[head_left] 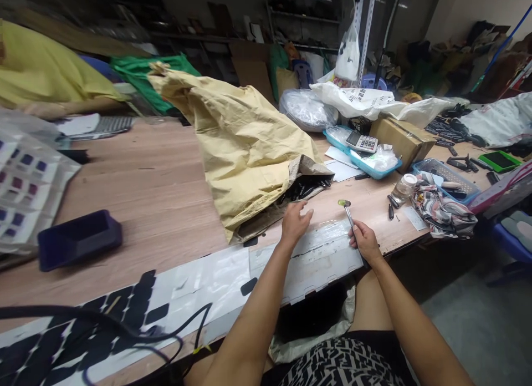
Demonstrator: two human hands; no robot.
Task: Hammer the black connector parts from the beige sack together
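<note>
My right hand (364, 240) is closed around the handle of a small hammer (347, 211), which has a metal shaft and a yellowish translucent head pointing away from me. My left hand (296, 222) is at the mouth of a large yellow cloth sack (245, 147), its thumb and fingers apart, and nothing shows in it. Inside the sack's mouth lie several small black parts (305, 187), too dark and jumbled to make out. Below both hands, a pale board wrapped in clear plastic (320, 253) lies along the table's front edge.
A dark blue tray (78, 239) stands at left, near black rounded patches (139, 297) and thick black cables (124, 333). To the right are a glass jar (403, 189), patterned cloth (443, 208), a calculator (362, 142) and a cardboard box (401, 139). Someone in yellow (54, 70) is at far left.
</note>
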